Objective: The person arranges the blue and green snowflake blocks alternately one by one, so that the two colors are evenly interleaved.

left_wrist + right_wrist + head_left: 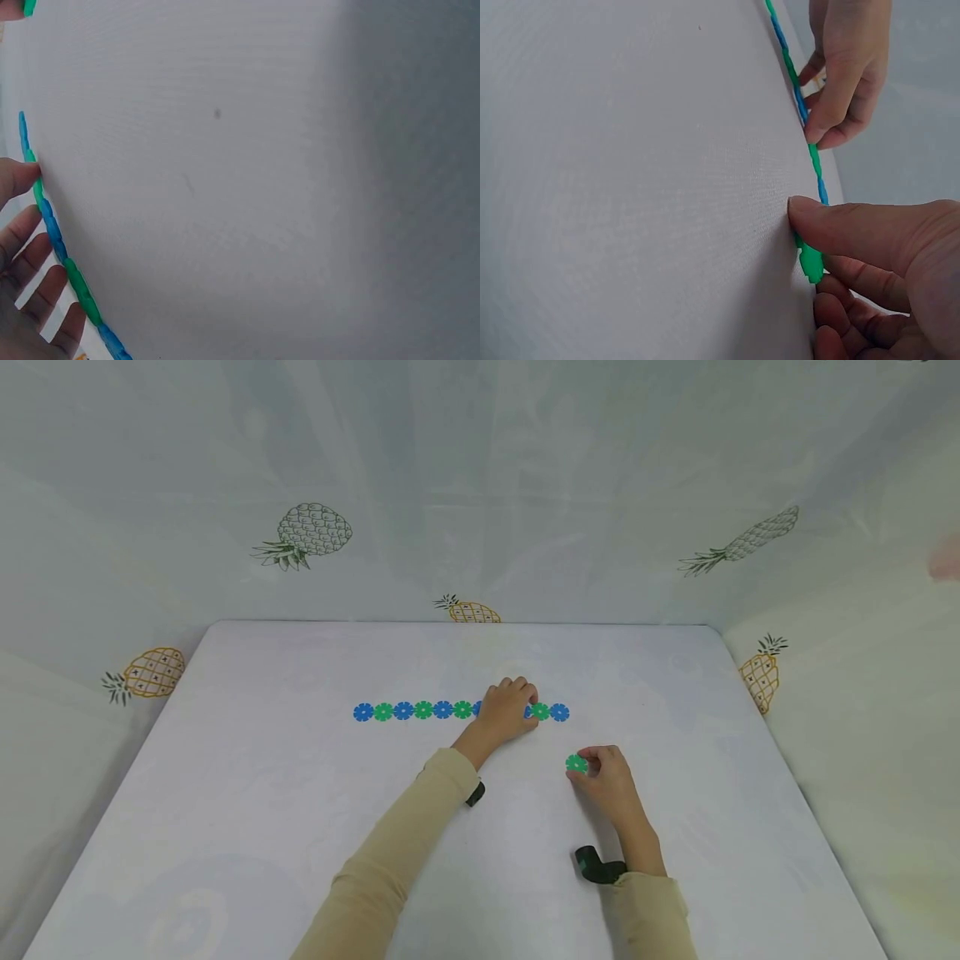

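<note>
A row of notched, flower-shaped plastic interlocking discs (423, 710), alternating blue and green, lies across the table. My left hand (504, 710) is over the right part of this row and hides some discs. Its thumb and index finger are at opposite edges of a green disc (541, 712), just left of the blue end disc (560, 712). In the left wrist view, the left fingers (46, 289) touch the chain. Lower right of the row, my right hand (611, 781) pinches a loose green disc (576, 764) between thumb and fingers, apart from the chain.
The white tabletop (247, 793) stretches around the row. A pale cloth with printed pineapples (315, 531) hangs behind and beside it. Black wrist camera mounts (597, 866) stick out from both forearms, close to the table.
</note>
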The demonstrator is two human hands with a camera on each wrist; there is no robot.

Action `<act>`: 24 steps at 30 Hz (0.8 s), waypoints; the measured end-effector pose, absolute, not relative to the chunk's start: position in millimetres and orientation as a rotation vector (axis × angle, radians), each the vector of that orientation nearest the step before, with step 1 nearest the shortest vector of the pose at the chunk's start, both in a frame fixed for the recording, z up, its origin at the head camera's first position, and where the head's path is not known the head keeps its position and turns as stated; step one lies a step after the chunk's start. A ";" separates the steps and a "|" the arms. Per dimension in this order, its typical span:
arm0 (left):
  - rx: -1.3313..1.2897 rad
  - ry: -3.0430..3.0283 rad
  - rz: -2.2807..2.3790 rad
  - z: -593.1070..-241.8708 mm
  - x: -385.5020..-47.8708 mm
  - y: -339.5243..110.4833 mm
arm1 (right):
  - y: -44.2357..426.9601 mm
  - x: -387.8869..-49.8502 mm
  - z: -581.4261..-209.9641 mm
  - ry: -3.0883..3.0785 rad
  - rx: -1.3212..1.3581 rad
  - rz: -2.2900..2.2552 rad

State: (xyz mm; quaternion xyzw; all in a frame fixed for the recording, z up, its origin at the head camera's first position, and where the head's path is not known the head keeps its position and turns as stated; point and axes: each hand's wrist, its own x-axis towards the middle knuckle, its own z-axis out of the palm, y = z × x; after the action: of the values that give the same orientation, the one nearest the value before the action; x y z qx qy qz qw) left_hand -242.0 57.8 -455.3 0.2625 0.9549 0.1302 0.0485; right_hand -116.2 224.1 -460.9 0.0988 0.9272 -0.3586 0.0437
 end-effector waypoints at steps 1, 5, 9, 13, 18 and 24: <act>0.799 2.909 0.398 -455.4 -242.0 57.9 | 224.1 -116.1 -460.9 2.836 0.301 -1.095; 0.795 2.910 0.409 -455.7 -241.6 58.2 | 224.2 -115.7 -460.9 2.849 0.294 -1.075; 0.786 2.905 0.418 -456.5 -241.9 58.6 | 224.8 -115.6 -462.1 2.860 0.291 -1.049; 0.786 2.900 0.420 -456.7 -242.9 58.0 | 224.9 -116.0 -463.3 2.874 0.283 -1.027; 0.782 2.889 0.439 -456.3 -243.4 57.2 | 225.2 -115.8 -463.9 2.880 0.270 -1.005; 0.776 2.878 0.457 -454.6 -244.2 57.0 | 225.6 -115.9 -462.6 2.887 0.260 -1.000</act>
State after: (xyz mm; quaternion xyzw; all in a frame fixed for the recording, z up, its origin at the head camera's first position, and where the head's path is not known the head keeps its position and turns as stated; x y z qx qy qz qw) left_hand -244.2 57.0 -454.6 0.2566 0.9525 0.1512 0.0629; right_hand -115.9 225.6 -462.6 0.0846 0.9409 -0.3259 0.0376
